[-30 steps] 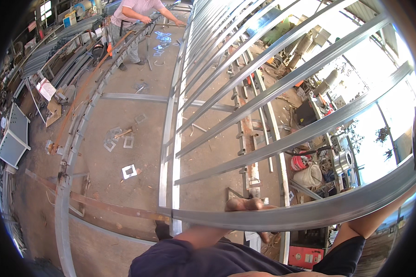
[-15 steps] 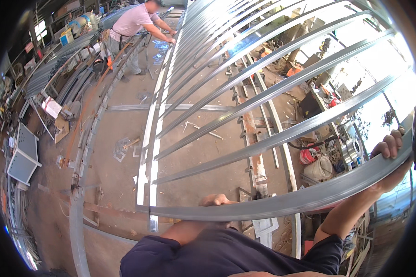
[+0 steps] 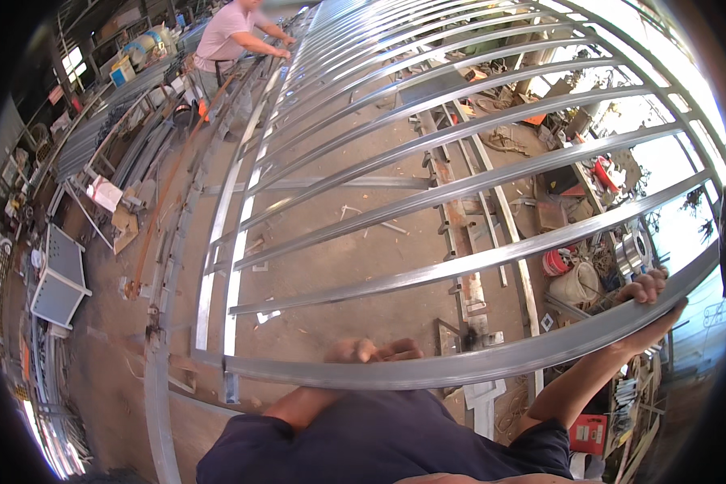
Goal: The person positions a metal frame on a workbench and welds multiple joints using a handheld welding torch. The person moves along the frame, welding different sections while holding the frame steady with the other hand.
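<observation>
At the near metal bar point(image 3: 427, 373), right hand point(image 3: 642, 287): curled over, grasping it.
Left hand point(image 3: 371, 350): loosely uncurled; bar contact unclear.

Shirt point(image 3: 363, 440): is showing dark navy behind the right fingers point(image 3: 644, 291)
Right sleeve point(image 3: 544, 452): is ending short, well behind them
Right forearm point(image 3: 589, 376): is showing bare, nearer them

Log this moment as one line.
left hand: open, partly behind end bar | right hand: gripping end bar | co-worker: left of metal frame
</observation>
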Tool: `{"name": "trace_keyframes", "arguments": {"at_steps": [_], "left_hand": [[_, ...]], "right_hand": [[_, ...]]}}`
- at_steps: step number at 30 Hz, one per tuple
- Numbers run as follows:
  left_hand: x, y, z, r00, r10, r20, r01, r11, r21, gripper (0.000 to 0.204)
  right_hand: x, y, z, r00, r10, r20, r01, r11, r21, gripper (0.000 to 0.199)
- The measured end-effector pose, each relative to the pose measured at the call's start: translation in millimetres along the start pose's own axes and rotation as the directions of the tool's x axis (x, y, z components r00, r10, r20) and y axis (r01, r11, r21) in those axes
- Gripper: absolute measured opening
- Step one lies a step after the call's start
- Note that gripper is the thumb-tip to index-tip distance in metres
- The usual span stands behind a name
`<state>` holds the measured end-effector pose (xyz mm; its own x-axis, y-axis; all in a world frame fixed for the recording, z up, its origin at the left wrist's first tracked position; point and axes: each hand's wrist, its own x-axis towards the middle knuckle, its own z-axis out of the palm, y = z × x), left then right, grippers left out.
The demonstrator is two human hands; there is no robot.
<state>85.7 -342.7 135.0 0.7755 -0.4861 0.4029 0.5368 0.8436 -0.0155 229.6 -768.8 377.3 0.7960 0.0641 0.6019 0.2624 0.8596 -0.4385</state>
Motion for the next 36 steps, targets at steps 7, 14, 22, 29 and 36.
{"name": "trace_keyframes", "arguments": {"at_steps": [7, 14, 22, 29, 36], "left_hand": [[-55, 0, -36, 0.955, 0.260, -0.144, -0.286, 0.935, -0.210, 0.045], [-144, 37, -76, 0.862, 0.425, -0.275, -0.475, 0.867, -0.151, 0.042], [-295, 75, -126, 0.507, 0.647, -0.569, -0.750, 0.656, 0.078, 0.042], [-324, 75, -137, 0.375, 0.752, -0.543, -0.776, 0.575, 0.260, 0.029], [-355, 95, -141, 0.038, 0.661, -0.750, -0.817, 0.452, 0.357, 0.035]], "right_hand": [[-77, 72, -52, 0.830, -0.150, -0.538, -0.006, 0.961, -0.277, 0.058], [-158, 167, -68, 0.462, -0.084, -0.883, -0.202, 0.959, -0.198, 0.073], [-217, 265, -49, 0.083, 0.087, -0.993, -0.305, 0.951, 0.058, 0.071], [-277, 311, -86, -0.073, 0.143, -0.987, -0.321, 0.934, 0.159, 0.079], [-320, 351, -117, -0.134, 0.204, -0.970, -0.334, 0.912, 0.238, 0.082]]}}
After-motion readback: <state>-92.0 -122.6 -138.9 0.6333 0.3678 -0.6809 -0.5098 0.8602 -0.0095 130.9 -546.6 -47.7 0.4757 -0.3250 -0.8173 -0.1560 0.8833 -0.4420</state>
